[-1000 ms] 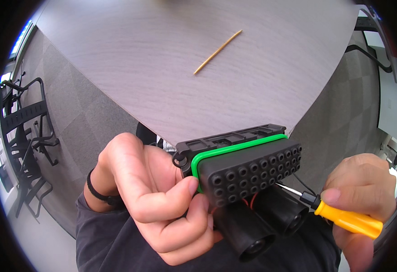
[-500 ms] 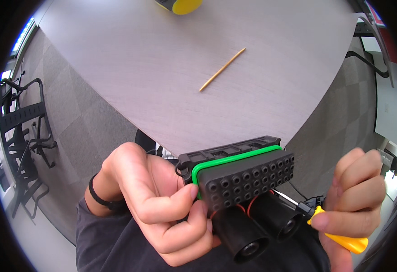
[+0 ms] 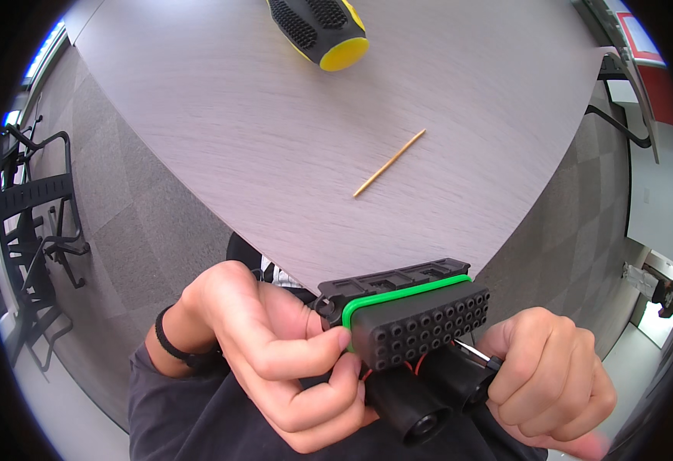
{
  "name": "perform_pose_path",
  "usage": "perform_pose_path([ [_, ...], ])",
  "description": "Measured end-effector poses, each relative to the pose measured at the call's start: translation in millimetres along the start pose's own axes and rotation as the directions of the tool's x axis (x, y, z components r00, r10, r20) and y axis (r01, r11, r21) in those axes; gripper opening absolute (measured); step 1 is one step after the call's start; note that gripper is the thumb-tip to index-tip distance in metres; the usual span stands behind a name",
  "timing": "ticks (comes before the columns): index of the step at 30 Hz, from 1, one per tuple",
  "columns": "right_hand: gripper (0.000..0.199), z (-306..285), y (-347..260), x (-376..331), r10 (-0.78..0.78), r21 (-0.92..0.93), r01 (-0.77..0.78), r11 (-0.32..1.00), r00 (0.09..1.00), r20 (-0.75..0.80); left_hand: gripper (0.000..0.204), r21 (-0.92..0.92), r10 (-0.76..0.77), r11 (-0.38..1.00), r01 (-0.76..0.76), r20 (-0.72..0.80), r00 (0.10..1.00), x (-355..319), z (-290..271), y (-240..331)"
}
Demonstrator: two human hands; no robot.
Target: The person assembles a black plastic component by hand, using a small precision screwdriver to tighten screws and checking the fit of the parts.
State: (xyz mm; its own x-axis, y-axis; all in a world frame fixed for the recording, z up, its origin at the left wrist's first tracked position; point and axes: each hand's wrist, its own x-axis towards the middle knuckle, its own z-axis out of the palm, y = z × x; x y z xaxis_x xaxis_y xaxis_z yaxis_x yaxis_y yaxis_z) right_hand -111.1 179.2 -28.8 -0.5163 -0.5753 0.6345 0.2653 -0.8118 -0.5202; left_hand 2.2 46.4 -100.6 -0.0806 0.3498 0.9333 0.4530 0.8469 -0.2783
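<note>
A black multi-pin connector block (image 3: 417,330) with a bright green seal around its body sits between the two hands, held up in front of the person's dark shirt, just on the near side of the desk (image 3: 275,154) edge. Its face, a grid of small round holes, is turned toward the camera, and two black round sockets (image 3: 421,403) hang beneath it with a glimpse of red wire. The left hand (image 3: 275,361) is closed on the block's left end, thumb pressed against the green seal and fingers curled under it; a dark band circles that wrist. The right hand (image 3: 551,384) is closed into a fist around a small tool whose thin metal tip (image 3: 471,351) pokes out toward the lower right holes of the block; the handle is hidden inside the fist. Beyond the hands, on the grey wood-grain desk, lies a thin wooden stick (image 3: 389,163), well apart from the block. Farther still, at the far edge, rests a black and yellow screwdriver handle (image 3: 319,31).
</note>
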Motion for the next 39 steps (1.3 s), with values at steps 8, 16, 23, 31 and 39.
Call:
perform_pose_path([
  [8, 0.03, 12.4, 7.1, 7.4, -0.129, 0.037, 0.136, 0.99, 0.98, -0.154, 0.011, -0.03, -0.117, 0.993, 0.116, -0.015, 0.993, -4.6, -1.1, 3.4],
  [16, 0.033, 15.1, -0.9, 6.7, -0.028, -0.064, 0.026, 0.998, 0.999, -0.041, 0.018, -0.161, -0.201, 0.962, 0.222, 0.137, 0.97, -0.9, -17.6, 1.5],
  [23, 0.034, 18.2, -6.5, 6.8, 0.033, -0.147, -0.047, 0.988, 0.995, -0.095, 0.042, -0.295, -0.676, 0.643, 0.707, 0.216, 0.705, 7.4, -18.1, 13.3],
  [31, 0.035, 23.2, -9.3, 5.8, 0.033, -0.252, -0.066, 0.966, 0.99, -0.135, 0.027, -0.111, -0.667, 0.567, 0.816, 0.52, 0.534, 27.2, -26.1, -0.2],
  [39, 0.034, 28.3, 0.4, 9.3, -0.079, -0.215, 0.052, 0.975, 0.99, -0.12, 0.033, -0.161, -0.621, 0.654, 0.739, 0.445, 0.646, 21.0, -17.6, 7.3],
])
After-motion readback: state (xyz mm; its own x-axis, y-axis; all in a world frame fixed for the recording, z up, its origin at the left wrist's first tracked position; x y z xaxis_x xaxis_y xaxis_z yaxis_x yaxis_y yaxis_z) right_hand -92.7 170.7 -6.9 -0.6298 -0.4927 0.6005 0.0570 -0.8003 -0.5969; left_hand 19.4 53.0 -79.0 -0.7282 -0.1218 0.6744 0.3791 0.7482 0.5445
